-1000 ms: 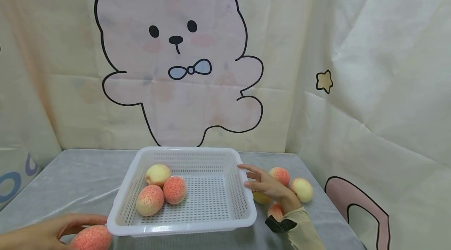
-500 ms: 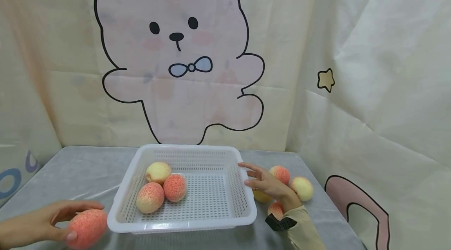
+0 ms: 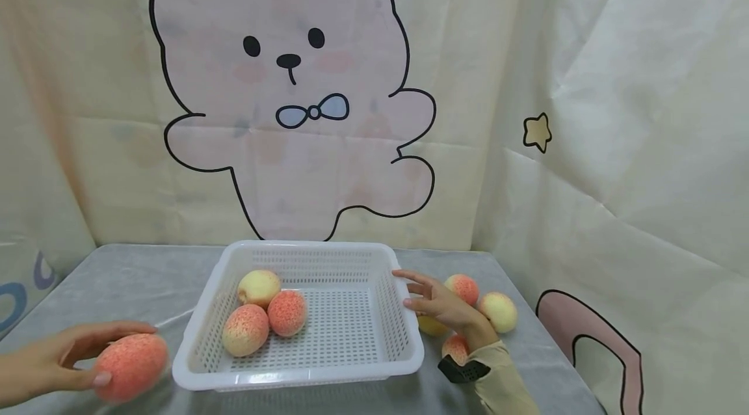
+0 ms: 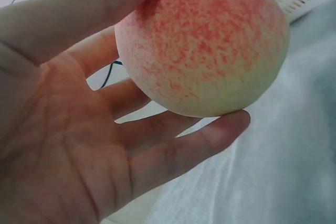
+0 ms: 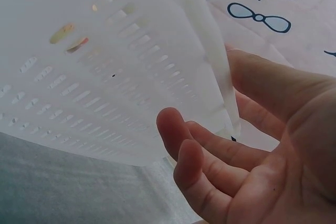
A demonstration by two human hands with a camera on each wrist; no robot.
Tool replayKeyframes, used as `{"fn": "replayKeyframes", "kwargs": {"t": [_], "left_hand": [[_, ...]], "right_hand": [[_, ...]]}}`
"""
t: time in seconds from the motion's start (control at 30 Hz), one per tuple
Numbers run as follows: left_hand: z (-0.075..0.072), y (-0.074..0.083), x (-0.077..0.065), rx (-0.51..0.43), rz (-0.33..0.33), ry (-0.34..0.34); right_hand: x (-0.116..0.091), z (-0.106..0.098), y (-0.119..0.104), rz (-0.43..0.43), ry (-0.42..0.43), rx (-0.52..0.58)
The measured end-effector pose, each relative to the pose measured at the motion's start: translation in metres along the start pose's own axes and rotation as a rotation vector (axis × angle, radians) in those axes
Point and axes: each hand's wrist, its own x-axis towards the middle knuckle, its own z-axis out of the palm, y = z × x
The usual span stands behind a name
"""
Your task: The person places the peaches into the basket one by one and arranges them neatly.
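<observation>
My left hand (image 3: pixel 70 356) grips a red-speckled peach (image 3: pixel 131 368) left of the white basket. In the left wrist view, the thumb and fingers (image 4: pixel 168 156) lie around the peach (image 4: pixel 210 40), with its pale yellow end showing. My right hand (image 3: pixel 441 304) holds the right rim of the perforated plastic basket (image 3: pixel 316 376). The right wrist view shows the fingers (image 5: pixel 189 161) curled by the outer side of the basket wall (image 5: pixel 105 77). Inside the basket's left half sit a pale yellow peach (image 3: pixel 259 288) and two red-speckled peaches (image 3: pixel 287 313) (image 3: pixel 246 330).
Several more peaches lie on the grey cloth right of the basket, among them a pale one (image 3: pixel 498 312) and a reddish one (image 3: pixel 462 289). My right forearm partly hides others. A printed curtain (image 3: pixel 292 174) hangs behind the grey table (image 3: pixel 158 272).
My left hand has lifted the peach from beside the basket's front left corner and moved it up and to the left. The right hand stays on the basket rim.
</observation>
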Motion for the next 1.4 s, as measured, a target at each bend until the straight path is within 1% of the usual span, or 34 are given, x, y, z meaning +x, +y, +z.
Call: {"fn": "replayKeyframes", "kwargs": {"t": [0.07,0.1,0.17,0.2,0.27,0.3,0.33,0.4,0.43,0.5,0.6,0.63,0.7,0.77,0.83,0.93,1.1,1.2,1.3,1.4], "left_hand": [[-0.003,0.003,-0.002,0.014,0.017,0.014],[-0.005,0.004,-0.003,0.012,0.038,0.016],[-0.008,0.007,-0.003,-0.018,0.071,0.012],[-0.009,0.009,-0.004,-0.029,0.073,0.012],[-0.01,0.013,-0.004,-0.029,0.108,0.023],[-0.01,0.015,-0.003,-0.014,0.124,0.039],[-0.009,0.019,-0.004,0.003,0.127,0.055],[-0.008,0.027,-0.003,0.059,0.142,0.097],[-0.007,0.031,-0.003,0.074,0.128,0.119],[-0.006,0.041,-0.001,0.104,0.076,0.161],[-0.003,0.056,0.003,0.109,0.009,0.198],[-0.002,0.06,0.005,0.11,-0.002,0.206],[0.002,0.069,0.007,0.139,0.017,0.224],[0.006,0.077,0.01,0.169,0.058,0.233],[0.01,0.086,0.014,0.193,0.104,0.235],[0.014,0.096,0.02,0.194,0.142,0.217],[0.019,0.107,0.033,0.182,0.138,0.186],[0.022,0.113,0.041,0.185,0.164,0.166],[0.025,0.119,0.048,0.178,0.177,0.147],[0.028,0.124,0.053,0.176,0.162,0.136]], "right_hand": [[0.0,0.0,0.0,0.003,0.003,-0.002],[0.0,0.0,0.0,0.002,0.002,-0.002],[0.0,-0.001,0.001,0.001,0.001,-0.002],[0.0,-0.001,0.0,0.004,0.003,0.001],[-0.001,0.0,0.0,0.005,0.003,0.003],[-0.001,0.0,0.0,0.009,0.004,0.006],[-0.001,0.0,0.0,0.011,0.004,0.007],[-0.001,0.0,-0.001,0.013,0.005,0.005],[-0.001,0.0,-0.001,0.013,0.004,0.003],[-0.001,0.0,-0.001,0.006,0.003,0.001],[0.0,-0.001,-0.001,0.002,0.006,-0.003],[0.0,-0.001,-0.001,0.006,0.007,-0.003],[0.0,-0.001,-0.001,0.008,0.008,-0.007],[-0.001,-0.001,-0.001,0.014,0.007,-0.006],[-0.001,0.0,-0.001,0.014,0.007,-0.004],[-0.002,0.0,0.0,0.011,0.009,-0.002],[-0.003,0.001,0.0,0.01,0.016,0.0],[-0.003,0.001,0.0,0.01,0.021,0.001],[-0.002,0.001,-0.001,0.008,0.022,-0.004],[-0.002,0.001,-0.002,0.007,0.02,-0.008]]}}
